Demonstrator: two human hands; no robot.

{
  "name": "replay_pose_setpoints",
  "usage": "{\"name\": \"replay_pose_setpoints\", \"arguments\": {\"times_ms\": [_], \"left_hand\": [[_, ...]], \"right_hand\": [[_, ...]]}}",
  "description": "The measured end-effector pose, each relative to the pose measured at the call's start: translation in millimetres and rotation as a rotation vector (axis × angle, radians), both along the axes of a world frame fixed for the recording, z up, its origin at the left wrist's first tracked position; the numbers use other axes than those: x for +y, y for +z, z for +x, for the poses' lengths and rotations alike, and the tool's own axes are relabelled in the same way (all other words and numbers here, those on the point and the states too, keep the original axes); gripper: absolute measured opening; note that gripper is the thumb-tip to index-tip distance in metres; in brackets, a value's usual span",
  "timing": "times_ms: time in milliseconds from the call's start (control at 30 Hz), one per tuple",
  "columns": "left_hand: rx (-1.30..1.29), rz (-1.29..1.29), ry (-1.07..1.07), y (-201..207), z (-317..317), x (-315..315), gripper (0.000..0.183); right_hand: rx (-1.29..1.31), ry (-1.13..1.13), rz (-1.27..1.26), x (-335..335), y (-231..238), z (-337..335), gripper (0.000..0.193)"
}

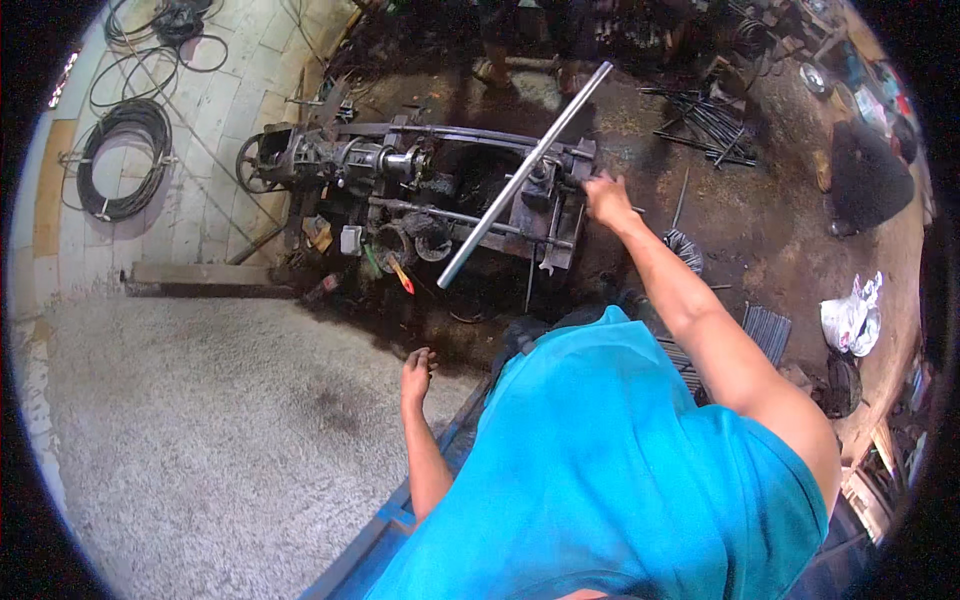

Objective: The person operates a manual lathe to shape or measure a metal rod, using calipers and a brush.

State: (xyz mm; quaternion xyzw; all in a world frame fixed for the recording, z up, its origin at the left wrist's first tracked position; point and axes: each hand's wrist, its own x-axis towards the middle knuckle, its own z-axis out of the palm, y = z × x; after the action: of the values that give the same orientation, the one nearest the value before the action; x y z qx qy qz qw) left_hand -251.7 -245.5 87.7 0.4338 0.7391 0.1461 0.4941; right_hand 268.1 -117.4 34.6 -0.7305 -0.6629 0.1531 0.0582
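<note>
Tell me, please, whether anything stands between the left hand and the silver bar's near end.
Nothing visible stands between the left hand and that end of the silver bar; the orange-tipped tool lies to its left.

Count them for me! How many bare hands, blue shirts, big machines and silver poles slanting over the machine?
Left hand and right hand: 2
Blue shirt: 1
Big machine: 1
Slanting silver pole: 1
Total: 5
</note>
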Motion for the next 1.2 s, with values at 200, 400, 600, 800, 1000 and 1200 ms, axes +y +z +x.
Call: {"name": "replay_pose_setpoints", "arguments": {"times_ms": [200,400,600,800,1000,1200], "left_hand": [[0.017,0.058,-0.225,-21.5,-17.7,70.7,0.033],[-0.222,0.195,-0.244,-8.4,-32.3,152.6,0.033],[-0.713,0.273,-0.162,119.2,72.6,255.8,0.052],[-1.916,-0.155,-0.610,303.4,236.4,234.9,0.072],[-2.331,-0.451,-0.648,359.9,270.5,197.8,0.090],[-2.493,-0.394,-0.754,379.9,251.6,182.5,0.092]], "right_hand": [[-0.124,-0.065,-0.062,16.4,-17.3,-13.5,0.013],[-0.320,-0.292,-0.077,-68.8,51.0,54.3,0.017],[-0.396,-0.194,0.353,-91.4,248.8,10.1,0.021],[-0.388,0.040,0.574,-112.5,433.9,-91.5,0.020],[-0.147,0.275,0.380,-125.8,475.5,-134.9,0.018],[0.423,0.256,0.118,-122.8,473.3,-165.8,0.018]]}}
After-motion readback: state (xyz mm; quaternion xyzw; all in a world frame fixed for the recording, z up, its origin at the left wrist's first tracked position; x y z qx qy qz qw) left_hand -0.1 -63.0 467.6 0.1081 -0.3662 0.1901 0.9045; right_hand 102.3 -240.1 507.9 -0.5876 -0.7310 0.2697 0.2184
